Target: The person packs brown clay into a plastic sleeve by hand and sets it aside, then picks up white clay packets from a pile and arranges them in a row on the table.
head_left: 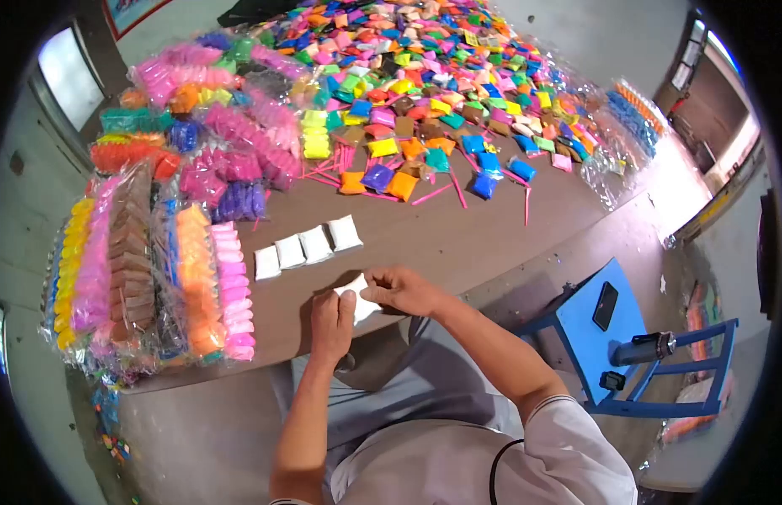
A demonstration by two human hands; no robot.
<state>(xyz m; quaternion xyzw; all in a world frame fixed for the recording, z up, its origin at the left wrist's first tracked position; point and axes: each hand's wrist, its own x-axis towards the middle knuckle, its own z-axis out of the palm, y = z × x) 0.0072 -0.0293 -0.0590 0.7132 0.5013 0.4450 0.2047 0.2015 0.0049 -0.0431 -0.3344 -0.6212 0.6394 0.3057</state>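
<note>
Near the table's front edge, a white packet is held between both my hands. My left hand grips its left side with the thumb up along it. My right hand pinches its upper right part, fingers bent and partly hidden. Just beyond them, a short slanting row of several white packets lies flat on the brown table, with one white packet at its right end and another white packet at its left end.
Stacked bags of coloured packets line the table's left side. A large heap of loose coloured packets covers the back, with pink sticks before it. At right, a blue chair bears a phone and a bottle.
</note>
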